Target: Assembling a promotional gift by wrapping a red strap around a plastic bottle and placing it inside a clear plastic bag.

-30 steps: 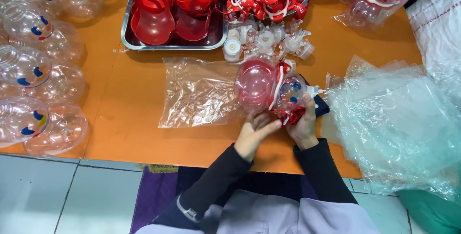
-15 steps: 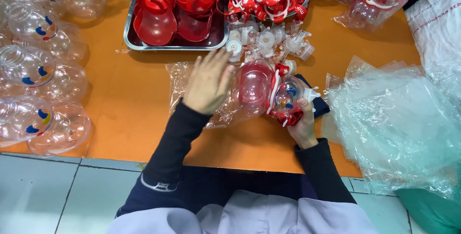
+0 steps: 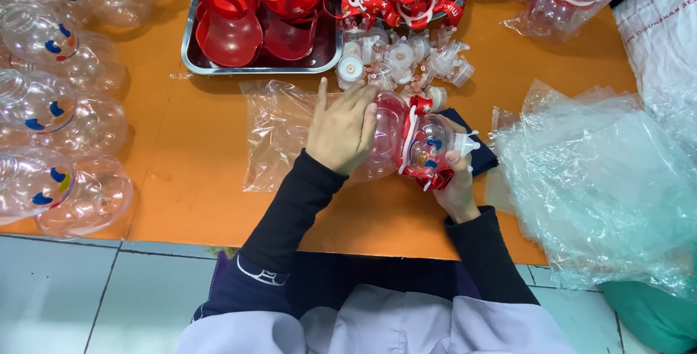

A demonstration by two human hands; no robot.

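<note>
Clear round plastic bottle with red strap and red collar [image 3: 410,143], lying on its side at mid-bench, half inside a thin clear plastic bag [image 3: 279,132]. Likely light, hollow and stiff-walled, smooth enough to slip; probably best gripped at the red collar and cap end rather than the bulging belly. Left hand [image 3: 343,130] laid flat over the belly and bag mouth, fingers spread. Right hand [image 3: 456,183] cupping the cap end from below, fingers curled and pinching the red part. Dark blue cloth [image 3: 483,152] under the bottle. Just beyond, a cluster of small white caps [image 3: 396,60] and a steel tray [image 3: 190,60] of red plastic pieces. Heap of clear bags [image 3: 602,180] crowding the right. Rows of clear round bottles [image 3: 51,107] on the left of the orange bench [image 3: 181,194].
</note>
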